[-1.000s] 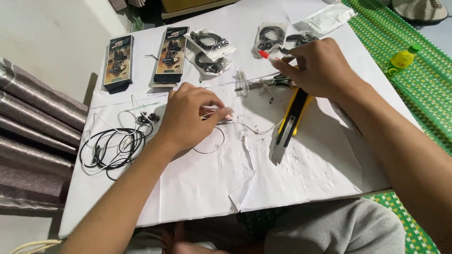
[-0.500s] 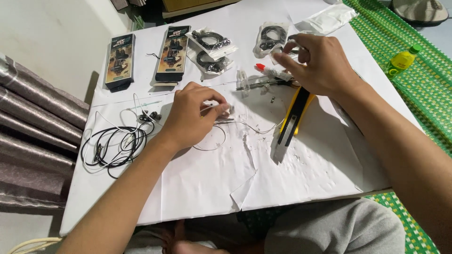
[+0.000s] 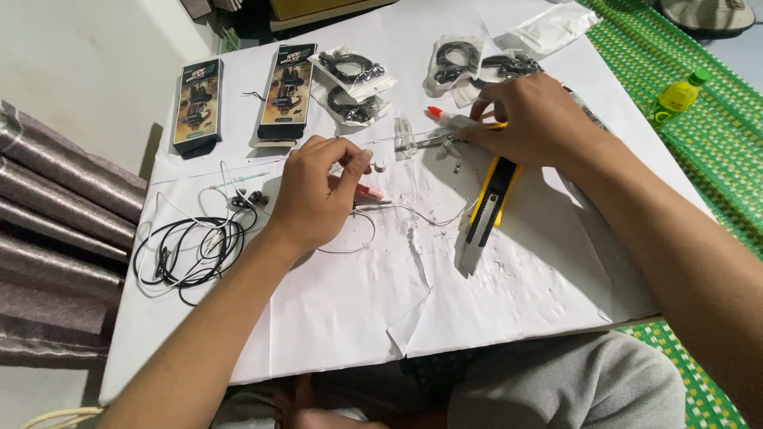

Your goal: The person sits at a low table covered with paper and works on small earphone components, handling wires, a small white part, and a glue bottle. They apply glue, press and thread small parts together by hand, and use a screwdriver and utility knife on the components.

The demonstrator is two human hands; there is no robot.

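- Left hand (image 3: pixel 314 195): thumb and forefinger pinched on a small white earbud (image 3: pixel 380 165), thin white wire (image 3: pixel 421 216) trailing off it across the paper.
- Pink-handled tool (image 3: pixel 367 192) lies just under that pinch, touching the fingers.
- Right hand (image 3: pixel 536 119): fingers curled down over something on the sheet; cannot tell what it grips. Red-capped white tube (image 3: pixel 442 117) pokes out beside its fingertips.
- Yellow-black utility knife (image 3: pixel 485 214), blade out, lies below the right hand.
- Tangled black cable (image 3: pixel 187 250) sits well apart, beyond the left wrist.
- White paper sheet (image 3: pixel 334 318), creased, covers the table.
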